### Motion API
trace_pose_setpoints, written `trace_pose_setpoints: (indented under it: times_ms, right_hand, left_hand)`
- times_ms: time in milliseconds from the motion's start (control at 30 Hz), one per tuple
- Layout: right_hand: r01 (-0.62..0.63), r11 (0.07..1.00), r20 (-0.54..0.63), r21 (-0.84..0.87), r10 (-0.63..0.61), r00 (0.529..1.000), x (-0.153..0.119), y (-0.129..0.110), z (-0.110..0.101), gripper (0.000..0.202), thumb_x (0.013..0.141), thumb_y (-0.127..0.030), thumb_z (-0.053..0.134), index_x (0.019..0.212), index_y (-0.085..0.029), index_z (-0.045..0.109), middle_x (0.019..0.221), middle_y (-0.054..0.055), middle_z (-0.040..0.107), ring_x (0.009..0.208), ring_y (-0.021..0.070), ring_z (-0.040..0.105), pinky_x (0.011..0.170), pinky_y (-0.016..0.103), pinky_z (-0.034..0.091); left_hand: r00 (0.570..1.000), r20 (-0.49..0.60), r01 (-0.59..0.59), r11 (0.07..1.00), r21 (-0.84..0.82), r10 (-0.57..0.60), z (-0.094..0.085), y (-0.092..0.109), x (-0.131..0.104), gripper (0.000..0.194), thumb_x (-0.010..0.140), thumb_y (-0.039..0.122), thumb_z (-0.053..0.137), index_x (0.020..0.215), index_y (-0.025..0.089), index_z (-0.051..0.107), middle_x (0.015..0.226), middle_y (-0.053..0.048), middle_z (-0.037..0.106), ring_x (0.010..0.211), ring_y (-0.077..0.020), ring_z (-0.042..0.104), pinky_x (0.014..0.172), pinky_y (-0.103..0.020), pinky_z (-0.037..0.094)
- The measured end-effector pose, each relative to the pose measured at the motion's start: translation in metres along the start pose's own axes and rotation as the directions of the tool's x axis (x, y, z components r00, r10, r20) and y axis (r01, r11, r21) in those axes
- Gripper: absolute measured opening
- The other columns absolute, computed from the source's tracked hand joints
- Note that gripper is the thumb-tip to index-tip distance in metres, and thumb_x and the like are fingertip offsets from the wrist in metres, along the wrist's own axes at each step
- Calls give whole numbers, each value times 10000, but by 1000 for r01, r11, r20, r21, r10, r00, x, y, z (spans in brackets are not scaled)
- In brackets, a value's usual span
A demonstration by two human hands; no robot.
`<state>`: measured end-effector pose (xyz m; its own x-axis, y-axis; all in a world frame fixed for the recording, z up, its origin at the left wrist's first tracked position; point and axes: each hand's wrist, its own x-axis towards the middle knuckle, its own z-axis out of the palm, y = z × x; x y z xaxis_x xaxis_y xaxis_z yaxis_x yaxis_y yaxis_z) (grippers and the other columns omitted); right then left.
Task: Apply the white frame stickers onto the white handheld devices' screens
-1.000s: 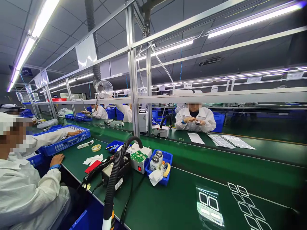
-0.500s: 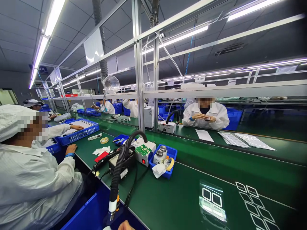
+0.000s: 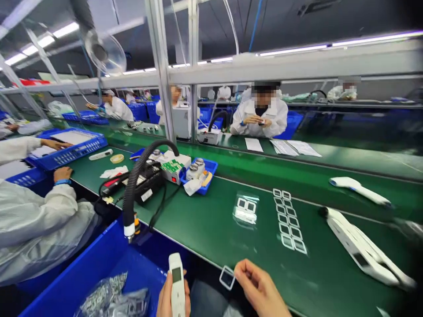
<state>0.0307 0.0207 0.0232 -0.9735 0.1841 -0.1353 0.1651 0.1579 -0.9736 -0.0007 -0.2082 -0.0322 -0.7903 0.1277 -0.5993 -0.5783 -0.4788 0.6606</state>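
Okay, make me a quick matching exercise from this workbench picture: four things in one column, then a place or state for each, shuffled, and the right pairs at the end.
Things
1. slim white device with a small grey screen, held upright
2. black ribbed hose with a white-banded end
3. small blue plastic tray
4. hollow white square frame

Places and states
A. holding lidded bottles
B. at the fingertips of the wearer's right hand
C. in the wearer's left hand
D. bent in an arch

Pairs: 1-C, 2-D, 3-A, 4-B
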Motion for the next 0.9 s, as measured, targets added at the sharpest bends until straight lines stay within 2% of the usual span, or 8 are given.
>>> trace_pose_setpoints:
  times_ms: [67,133,267,400,500,700,900]
  right_hand:
    - [-98,994,18,52,97,995,-11,7,-16,548,755,-740,563,658,-208,482,503,-78,341,445,74,294,403,208,221]
    - [-181,978,39,104,178,983,-20,16,-25,565,729,-764,570,664,-211,474,454,-106,280,393,57,218,383,212,139]
    - [-260,953,47,156,256,966,-33,25,-32,582,703,-784,573,678,-211,470,414,-126,274,352,40,181,378,215,89]
    - [-289,944,63,160,282,957,-39,25,-34,585,714,-791,548,675,-216,451,405,-130,284,332,35,200,360,212,103]
    - [-303,937,69,171,296,953,-42,25,-37,585,713,-796,543,682,-221,440,397,-134,281,324,36,206,351,214,106]
    - [-319,923,89,213,307,947,-44,28,-38,578,719,-788,555,685,-226,424,407,-150,221,328,34,162,355,207,117]
    - [-332,910,114,249,313,943,-44,28,-35,582,712,-793,560,689,-229,420,407,-155,207,332,31,131,351,199,121]
  left_hand:
    - [996,83,-43,999,22,41,18,-6,-10,576,730,680,633,1043,197,663,708,-22,622,409,-94,476,366,-238,381]
    - [985,166,-62,997,53,52,37,-6,-21,577,735,665,637,1052,184,669,714,-19,623,414,-90,476,379,-233,373]
    - [968,251,-16,992,122,-15,62,-6,-39,564,776,641,605,1100,181,651,752,-36,644,448,-103,495,413,-236,385]
    - [959,265,48,978,204,-103,68,-16,-47,543,823,621,558,1125,175,630,716,-45,661,414,-101,467,395,-227,351]
    - [955,253,95,968,234,-155,68,-22,-49,520,826,632,543,1048,172,641,633,-23,644,409,-102,463,408,-218,351]
    - [945,270,89,943,322,-182,73,-16,-56,546,883,636,425,873,135,640,499,-10,572,434,-97,452,450,-200,326]
    - [947,263,84,932,353,-185,77,-14,-58,544,880,640,421,846,140,630,510,-12,574,443,-94,457,466,-198,331]
